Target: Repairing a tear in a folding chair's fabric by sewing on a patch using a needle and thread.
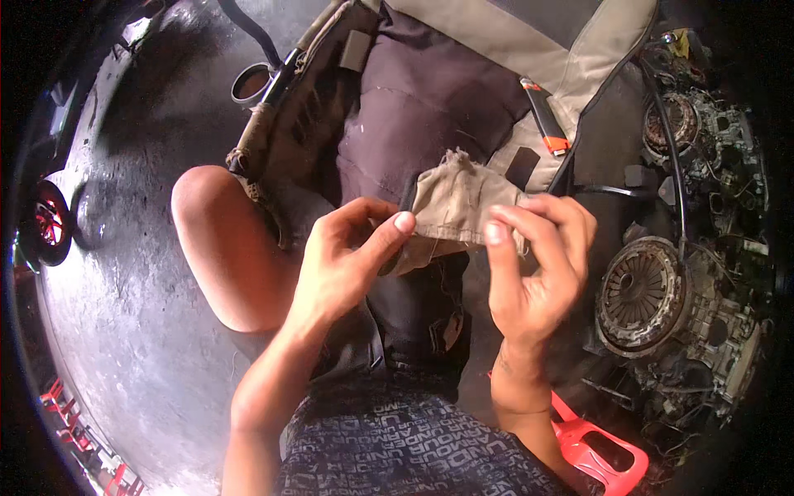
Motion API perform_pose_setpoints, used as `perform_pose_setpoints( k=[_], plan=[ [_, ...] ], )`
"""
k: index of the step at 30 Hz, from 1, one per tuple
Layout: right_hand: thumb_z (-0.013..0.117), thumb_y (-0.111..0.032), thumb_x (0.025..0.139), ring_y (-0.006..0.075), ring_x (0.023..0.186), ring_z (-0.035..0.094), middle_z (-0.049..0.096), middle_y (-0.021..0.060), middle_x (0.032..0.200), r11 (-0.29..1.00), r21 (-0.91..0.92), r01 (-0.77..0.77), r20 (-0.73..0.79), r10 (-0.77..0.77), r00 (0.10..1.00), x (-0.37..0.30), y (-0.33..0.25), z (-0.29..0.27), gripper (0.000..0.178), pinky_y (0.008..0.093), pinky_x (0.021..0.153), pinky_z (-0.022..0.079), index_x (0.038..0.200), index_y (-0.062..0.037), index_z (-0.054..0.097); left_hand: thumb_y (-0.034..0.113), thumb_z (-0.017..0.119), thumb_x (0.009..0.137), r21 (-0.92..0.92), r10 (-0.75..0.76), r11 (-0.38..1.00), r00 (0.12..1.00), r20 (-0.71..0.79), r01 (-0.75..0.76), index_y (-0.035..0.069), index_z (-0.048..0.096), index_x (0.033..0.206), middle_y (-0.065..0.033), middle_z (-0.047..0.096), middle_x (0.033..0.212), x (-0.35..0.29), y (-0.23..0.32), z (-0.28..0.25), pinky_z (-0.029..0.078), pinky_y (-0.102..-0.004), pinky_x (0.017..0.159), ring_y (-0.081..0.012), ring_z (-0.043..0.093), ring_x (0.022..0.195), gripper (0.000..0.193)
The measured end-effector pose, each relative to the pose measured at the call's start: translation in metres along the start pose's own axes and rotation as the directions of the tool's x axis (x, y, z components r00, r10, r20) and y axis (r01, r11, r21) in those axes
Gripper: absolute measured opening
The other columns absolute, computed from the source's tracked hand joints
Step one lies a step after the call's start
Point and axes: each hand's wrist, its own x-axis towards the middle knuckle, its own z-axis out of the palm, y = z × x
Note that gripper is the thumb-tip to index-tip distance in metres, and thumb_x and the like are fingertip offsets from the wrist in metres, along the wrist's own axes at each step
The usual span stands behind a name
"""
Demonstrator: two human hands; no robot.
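A frayed piece of beige fabric [455, 198] with a stitched seam hangs between my hands. My left hand [343, 260] pinches its left edge between thumb and fingers. At its right side, my right hand [542, 273] has thumb and forefinger closed on the cloth, with the fingertips slightly blurred. Beyond the fabric lies a beige and dark seat cover [430, 107], spread over a frame. An orange and black utility knife [546, 117] rests on the beige part of the cover, right of the dark cloth. Below it is a small dark patch [521, 168].
A grey rectangular block [356, 50] sits at the cover's far left. Greasy engine parts with a round clutch cover [643, 296] stand on the right. A red plastic stool [604, 459] is at lower right. Grey concrete floor [124, 273] extends left, with a red-spoked wheel [51, 223] beyond.
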Motion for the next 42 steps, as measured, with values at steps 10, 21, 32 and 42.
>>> perform_pose_setpoints(
  k=[10, 21, 32, 42],
  plan=[
    [0.072, -0.006, 0.079, 0.0343, 0.114, 0.057, 0.065, 0.0163, 0.119, 0.939, 0.296, -0.173, 0.215, 0.111, 0.970, 0.000, 0.005, 0.035, 0.008, 0.0430, 0.099, 0.045, 0.085, -0.0028, 0.069, 0.031, 0.075, 0.089, -0.090, 0.056, 0.995, 0.995, 0.081, -0.048, -0.001, 0.070, 0.087, -0.0021, 0.067, 0.072, 0.014, -0.008, 0.006, 0.044, -0.0237, 0.059, -0.0048, 0.055, 0.067, 0.033],
    [0.070, -0.004, 0.086, 0.0282, 0.130, 0.052, 0.054, 0.0232, 0.140, 0.593, 0.670, -0.447, 0.350, 0.280, 0.894, 0.009, 0.017, 0.031, 0.011, 0.0378, 0.111, 0.035, 0.096, 0.0007, 0.068, 0.027, 0.073, 0.092, -0.106, 0.024, 0.994, 0.990, 0.137, -0.009, -0.001, 0.069, 0.087, 0.0015, 0.063, 0.070, 0.023, -0.009, -0.003, 0.040, -0.0239, 0.054, -0.0042, 0.053, 0.064, 0.029],
    [0.070, -0.009, 0.085, 0.0347, 0.129, 0.052, 0.052, 0.0276, 0.141, 0.736, 0.461, -0.496, 0.472, 0.270, 0.839, 0.000, 0.017, 0.036, 0.010, 0.0406, 0.108, 0.039, 0.092, -0.0018, 0.070, 0.023, 0.072, 0.093, -0.263, 0.057, 0.965, 0.982, 0.179, -0.008, -0.003, 0.069, 0.092, -0.0004, 0.065, 0.076, 0.021, -0.014, -0.001, 0.044, -0.0226, 0.060, -0.0042, 0.055, 0.071, 0.025],
    [0.052, -0.007, 0.095, 0.0257, 0.121, 0.052, 0.049, 0.0204, 0.140, 0.616, 0.708, -0.345, 0.249, 0.239, 0.939, 0.006, 0.012, 0.046, 0.007, 0.0376, 0.109, 0.034, 0.092, -0.0014, 0.056, 0.023, 0.073, 0.092, -0.182, 0.041, 0.983, 0.985, 0.170, -0.010, 0.000, 0.068, 0.088, 0.0019, 0.062, 0.073, 0.021, -0.015, -0.002, 0.041, -0.0225, 0.056, -0.0037, 0.052, 0.066, 0.024]
  ],
)
